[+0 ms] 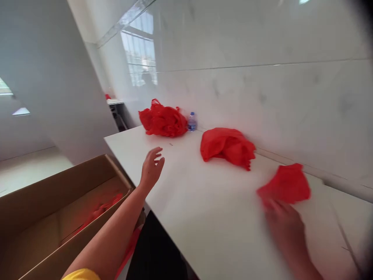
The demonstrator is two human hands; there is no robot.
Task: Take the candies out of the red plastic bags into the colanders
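Note:
My left hand (152, 167) hovers over the left part of the white table (186, 198), its fingers apart and curved, with nothing in it. At the right, my right hand (281, 217) is blurred; its fingers are closed on the near left corner of a red cloth piece (288, 184) by the wall. A crumpled red cloth bundle (227, 147) lies at the middle of the table. Farther left sits a larger red heap (164, 119) with loops sticking up.
A small plastic bottle (192, 122) stands beside the larger heap, near the glossy wall (247, 93). An open cardboard box (55, 184) with red material (100, 210) inside is at the left, below the table edge. A grey panel (58, 77) rises behind it.

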